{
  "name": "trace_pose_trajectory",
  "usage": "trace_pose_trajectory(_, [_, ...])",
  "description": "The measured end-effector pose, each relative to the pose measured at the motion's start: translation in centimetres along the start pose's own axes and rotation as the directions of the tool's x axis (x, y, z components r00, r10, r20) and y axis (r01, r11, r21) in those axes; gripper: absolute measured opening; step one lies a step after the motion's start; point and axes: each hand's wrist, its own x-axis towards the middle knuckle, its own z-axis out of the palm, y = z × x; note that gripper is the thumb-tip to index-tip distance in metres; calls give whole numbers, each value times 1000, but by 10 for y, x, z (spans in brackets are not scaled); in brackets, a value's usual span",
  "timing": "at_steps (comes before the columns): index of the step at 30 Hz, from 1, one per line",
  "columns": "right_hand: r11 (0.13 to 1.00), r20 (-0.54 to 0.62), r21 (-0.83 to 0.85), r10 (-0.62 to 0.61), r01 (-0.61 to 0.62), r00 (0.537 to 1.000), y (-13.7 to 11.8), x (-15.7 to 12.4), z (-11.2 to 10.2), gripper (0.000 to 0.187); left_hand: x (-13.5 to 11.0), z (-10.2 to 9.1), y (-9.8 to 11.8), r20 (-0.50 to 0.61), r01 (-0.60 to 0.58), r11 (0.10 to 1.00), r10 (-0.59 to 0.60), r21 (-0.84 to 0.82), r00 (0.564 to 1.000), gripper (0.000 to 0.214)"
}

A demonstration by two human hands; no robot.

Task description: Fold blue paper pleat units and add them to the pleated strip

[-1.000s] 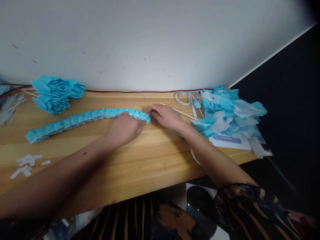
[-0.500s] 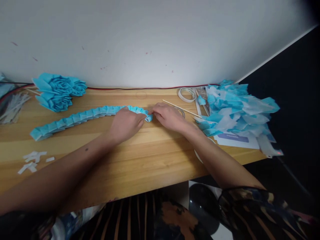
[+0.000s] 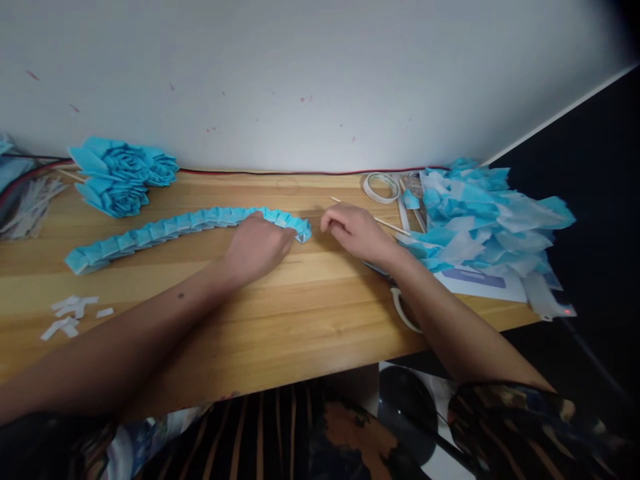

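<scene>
A folded blue paper strip lies curved across the wooden table, the left hand gripping it near its right end. The right hand, fingers curled, is near that end; I cannot tell whether it holds anything. A clear bag at far left holds narrow white pieces. Behind is a white wall. A purple label, right, is unreadable.

Flowers behind strip, tape roll right
</scene>
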Motion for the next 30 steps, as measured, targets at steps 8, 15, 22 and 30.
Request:
trace_pose_trajectory(8, [1000, -9, -8, -30, 30, 1000, -2, 12, 6, 29, 1, 7, -3, -74, 15, 1000, -14, 22, 997, 34])
trace_pose_trajectory(15, [987, 72, -133, -79, 88, 994, -13, 18, 19, 41, 2, 9, -2, -50, -8, 999, 11, 51, 999, 38])
trace_pose_trajectory(22, [981, 90, -144, -119, 131, 989, -11, 13, 15, 37, 4, 6, -3, -44, -5, 998, 8, 65, 999, 38])
trace_pose_trajectory(30, [984, 2, -73, -163, 163, 987, 5, 3, 4, 30, 2, 10, -4, -70, -9, 999, 13, 47, 997, 37])
